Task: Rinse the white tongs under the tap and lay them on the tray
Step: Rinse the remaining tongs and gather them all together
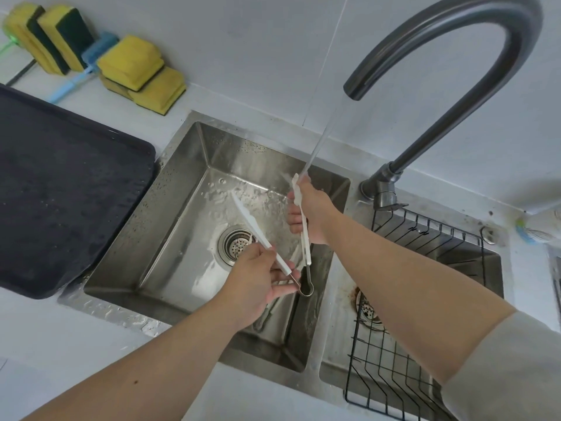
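Note:
The white tongs (247, 221) are spread wide open over the left sink basin (170, 189), joined by a metal hinge loop near the front. My left hand (258, 279) pinches the left arm near the hinge. My right hand (309, 212) grips the right arm, whose tip sits in the water stream falling from the dark curved tap (440, 28). The dark tray (60, 183) lies on the counter left of the sink, wet with drops.
The basin holds running water around a round drain strainer (235, 243). A black wire rack (425, 268) sits in the right basin. Yellow-green sponges (133, 68) and a blue brush (88, 65) lie at the back wall.

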